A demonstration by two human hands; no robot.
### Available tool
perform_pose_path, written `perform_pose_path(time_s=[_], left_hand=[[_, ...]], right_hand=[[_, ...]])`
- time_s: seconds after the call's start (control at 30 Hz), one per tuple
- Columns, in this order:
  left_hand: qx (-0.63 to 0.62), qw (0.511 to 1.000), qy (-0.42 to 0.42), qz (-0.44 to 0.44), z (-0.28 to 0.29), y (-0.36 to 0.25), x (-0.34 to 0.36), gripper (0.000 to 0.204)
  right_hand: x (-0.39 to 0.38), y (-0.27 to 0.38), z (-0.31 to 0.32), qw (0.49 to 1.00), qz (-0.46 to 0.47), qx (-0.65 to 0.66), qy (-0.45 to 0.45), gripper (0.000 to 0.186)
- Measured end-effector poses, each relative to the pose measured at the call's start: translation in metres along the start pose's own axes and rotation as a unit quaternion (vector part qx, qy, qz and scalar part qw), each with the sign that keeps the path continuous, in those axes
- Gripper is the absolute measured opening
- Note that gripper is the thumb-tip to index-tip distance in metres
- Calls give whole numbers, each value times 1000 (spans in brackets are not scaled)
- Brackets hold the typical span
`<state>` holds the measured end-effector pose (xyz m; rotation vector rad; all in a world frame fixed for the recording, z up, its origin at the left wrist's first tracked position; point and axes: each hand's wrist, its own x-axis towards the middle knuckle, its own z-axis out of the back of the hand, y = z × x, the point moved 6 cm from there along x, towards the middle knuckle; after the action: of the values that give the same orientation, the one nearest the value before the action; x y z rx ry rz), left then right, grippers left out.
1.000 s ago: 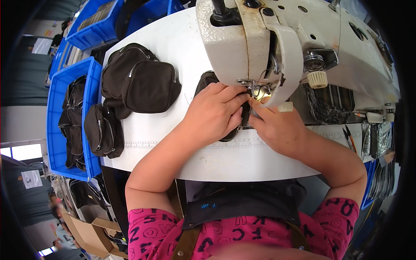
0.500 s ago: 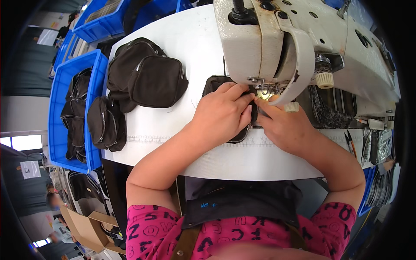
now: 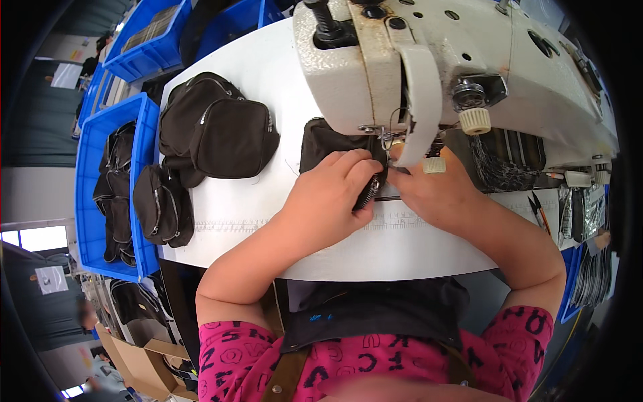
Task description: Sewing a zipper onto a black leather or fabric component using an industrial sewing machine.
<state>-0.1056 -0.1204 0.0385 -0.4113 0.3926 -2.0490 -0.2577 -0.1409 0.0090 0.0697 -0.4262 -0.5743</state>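
A black fabric pouch [image 3: 328,142] with a zipper [image 3: 370,193] along its near right side lies under the needle area of a white sewing machine [image 3: 348,74]. My left hand [image 3: 328,191] is closed on the pouch, its fingers curled over the fabric and the thumb by the zipper. Close to the presser foot [image 3: 388,141], my right hand [image 3: 439,191] grips the pouch's right edge. Some of its fingers are hidden behind the machine's white curved arm [image 3: 422,100].
Finished-looking black zippered bags [image 3: 234,137] and a smaller pouch [image 3: 163,204] lie at the left of the white table [image 3: 234,231]. Beyond stands a blue bin [image 3: 80,201] of black pieces. Dark strips with loose threads [image 3: 506,157] and orange-handled tweezers [image 3: 540,213] are at right.
My left hand has drawn back toward me and slightly left, baring more of the pouch and its zipper. My right hand stays near the needle. The whole view has shifted a little.
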Motion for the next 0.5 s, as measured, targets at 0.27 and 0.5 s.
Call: perform_pose_path(time_s=[0.27, 0.5], left_hand=[[-20, 1000, -21, -6, 3, 4, 4, 38], [25, 999, 7, -42, 9, 6, 4, 41]], right_hand=[[-3, 37, 2, 995, 96, 4, -28, 35], [-12, 50, 2, 983, 155, -93, 41, 43]])
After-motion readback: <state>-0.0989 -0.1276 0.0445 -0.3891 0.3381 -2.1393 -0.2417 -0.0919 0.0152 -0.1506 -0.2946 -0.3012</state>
